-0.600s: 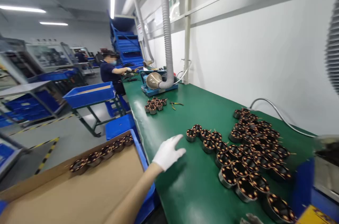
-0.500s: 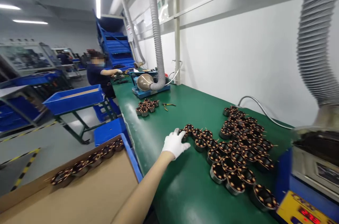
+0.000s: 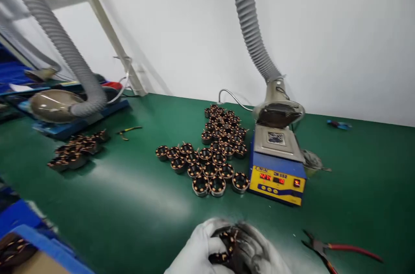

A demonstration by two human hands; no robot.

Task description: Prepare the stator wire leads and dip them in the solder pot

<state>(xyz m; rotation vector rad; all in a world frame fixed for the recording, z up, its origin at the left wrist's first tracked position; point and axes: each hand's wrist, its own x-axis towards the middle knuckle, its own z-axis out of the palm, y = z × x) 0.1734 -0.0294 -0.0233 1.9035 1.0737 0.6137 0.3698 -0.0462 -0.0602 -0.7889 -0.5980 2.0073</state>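
Note:
At the bottom centre, my left hand point(image 3: 194, 250), in a white glove, is closed around a motor stator point(image 3: 228, 243), a dark ring with copper windings. My right hand point(image 3: 267, 248), its glove smudged black and blurred, wraps the other side of the same stator. The fingers hide much of the ring. Ahead of both hands, a cluster of similar stators point(image 3: 210, 168) stands upright on the green bench point(image 3: 145, 213). Red-handled pliers point(image 3: 319, 246) lie apart from my right hand.
A blue unit with a yellow panel point(image 3: 275, 185) and red digits stands right of the cluster, under a grey hose point(image 3: 249, 10). More stators point(image 3: 78, 151) and yellow-handled pliers point(image 3: 126, 131) lie left. A blue tray point(image 3: 52, 248) fills the lower left corner.
The view has swung right and down. My left hand has drawn back from the cluster's left end with a stator, and my right hand has come into view on it.

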